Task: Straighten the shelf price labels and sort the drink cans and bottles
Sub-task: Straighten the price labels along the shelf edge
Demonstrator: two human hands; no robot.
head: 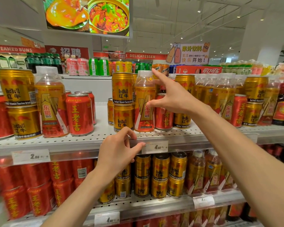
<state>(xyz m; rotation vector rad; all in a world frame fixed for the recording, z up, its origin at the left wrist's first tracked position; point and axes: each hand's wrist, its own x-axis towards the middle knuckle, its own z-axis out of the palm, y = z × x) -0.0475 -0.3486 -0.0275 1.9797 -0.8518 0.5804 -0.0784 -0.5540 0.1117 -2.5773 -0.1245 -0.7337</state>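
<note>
We face the top shelf [195, 136], its perforated deck crowded with mixed drinks: gold Red Bull cans stacked in twos, red cans and yellow-labelled bottles standing among one another, with a bare stretch of deck left of centre. Below its front edge runs the clear label rail [75, 155]. Our right hand [172, 95] is raised before the yellow bottle [144, 105] at the middle of the shelf, fingers spread wide and thumb near its label, holding nothing that we can see. Our left hand [116, 151] is at the rail, thumb and fingertips loosely curled at the left edge of the 4.80 price label [155, 146], touching or just about to pinch it; we cannot tell which. The 2.80 label [31, 156] sits further left.

We judge the label-straightening step is in hand. Next we would need to slide that label level in the rail, then close the right hand round the bottle.
</note>
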